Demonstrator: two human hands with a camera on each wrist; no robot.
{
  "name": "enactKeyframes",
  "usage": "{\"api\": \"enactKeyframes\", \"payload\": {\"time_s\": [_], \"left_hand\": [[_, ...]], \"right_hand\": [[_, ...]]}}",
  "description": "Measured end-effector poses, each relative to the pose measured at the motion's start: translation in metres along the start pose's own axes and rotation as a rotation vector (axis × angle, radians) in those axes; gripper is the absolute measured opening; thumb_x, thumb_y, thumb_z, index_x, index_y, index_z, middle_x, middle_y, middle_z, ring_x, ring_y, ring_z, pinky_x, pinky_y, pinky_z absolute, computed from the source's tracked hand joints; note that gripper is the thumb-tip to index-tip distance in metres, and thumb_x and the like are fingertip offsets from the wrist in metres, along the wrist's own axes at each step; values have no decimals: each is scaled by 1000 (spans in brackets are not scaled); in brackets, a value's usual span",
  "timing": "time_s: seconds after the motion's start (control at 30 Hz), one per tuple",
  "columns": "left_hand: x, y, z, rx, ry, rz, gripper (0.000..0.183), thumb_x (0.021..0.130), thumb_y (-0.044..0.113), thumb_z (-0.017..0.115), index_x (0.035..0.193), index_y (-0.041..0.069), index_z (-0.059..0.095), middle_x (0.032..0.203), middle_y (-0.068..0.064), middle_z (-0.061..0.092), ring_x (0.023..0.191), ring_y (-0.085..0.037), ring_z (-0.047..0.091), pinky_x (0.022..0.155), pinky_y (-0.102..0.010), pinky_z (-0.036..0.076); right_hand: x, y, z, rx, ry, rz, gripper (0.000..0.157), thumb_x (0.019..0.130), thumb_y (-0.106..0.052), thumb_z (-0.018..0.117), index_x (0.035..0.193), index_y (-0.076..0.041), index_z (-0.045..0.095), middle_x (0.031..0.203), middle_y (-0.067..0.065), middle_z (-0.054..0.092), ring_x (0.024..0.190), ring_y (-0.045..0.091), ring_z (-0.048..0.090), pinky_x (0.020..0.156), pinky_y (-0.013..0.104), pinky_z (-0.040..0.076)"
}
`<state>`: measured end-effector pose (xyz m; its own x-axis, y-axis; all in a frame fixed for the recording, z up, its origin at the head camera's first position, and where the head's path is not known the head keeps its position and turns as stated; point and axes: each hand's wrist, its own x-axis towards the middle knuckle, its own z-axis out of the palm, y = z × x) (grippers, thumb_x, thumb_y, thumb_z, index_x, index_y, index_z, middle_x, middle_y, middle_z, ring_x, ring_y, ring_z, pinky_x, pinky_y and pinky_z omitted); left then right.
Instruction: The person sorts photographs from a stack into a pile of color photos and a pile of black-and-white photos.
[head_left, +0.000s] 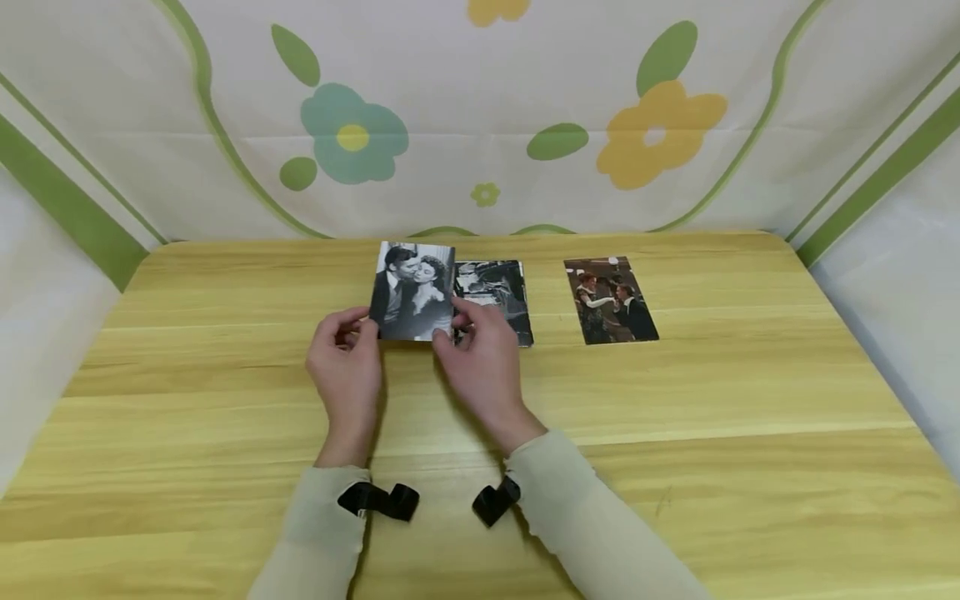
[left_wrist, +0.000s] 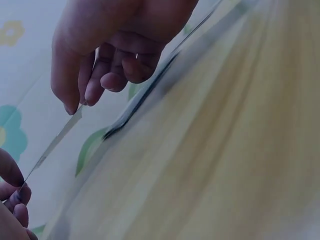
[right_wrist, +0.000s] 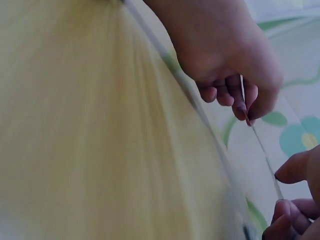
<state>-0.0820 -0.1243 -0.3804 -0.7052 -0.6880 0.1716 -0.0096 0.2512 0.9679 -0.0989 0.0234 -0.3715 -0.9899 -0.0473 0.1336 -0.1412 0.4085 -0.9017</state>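
Note:
My left hand (head_left: 345, 379) and right hand (head_left: 483, 362) hold a black-and-white photo card (head_left: 412, 292) of a couple between them. The left thumb and fingers pinch its lower left corner; the right ones grip its lower right edge. Seen nearly edge-on in the right wrist view, the photo card (right_wrist: 264, 155) spans the gap between both hands, raised off the table. Another black-and-white photo card (head_left: 506, 292) lies just to the right, partly hidden behind the right hand and the held card.
A colour photo card (head_left: 611, 302) with two figures lies farther right on the wooden table (head_left: 712, 467). Behind the table's back edge hangs a white cloth (head_left: 465, 100) with flower prints. Black straps (head_left: 378, 500) circle the sleeves.

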Motion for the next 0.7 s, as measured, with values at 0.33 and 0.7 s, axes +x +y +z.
{"api": "enactKeyframes", "payload": {"time_s": [0.33,0.7], "left_hand": [[19,1,-22,-11,101,-90,19,92,2,68,107,-3,78,83,11,61,76,-10,52,74,-24,42],[18,-4,-22,152,45,-65,22,91,5,71,111,-3,78,92,-3,63,78,-14,57,72,-24,46]], "right_hand": [[4,-25,30,-64,-53,32,51,92,-16,81,142,-10,69,111,2,71,67,5,60,60,23,50],[5,-22,35,-186,-73,45,51,93,-19,80,142,-9,69,108,1,70,71,10,57,59,22,46]]}}
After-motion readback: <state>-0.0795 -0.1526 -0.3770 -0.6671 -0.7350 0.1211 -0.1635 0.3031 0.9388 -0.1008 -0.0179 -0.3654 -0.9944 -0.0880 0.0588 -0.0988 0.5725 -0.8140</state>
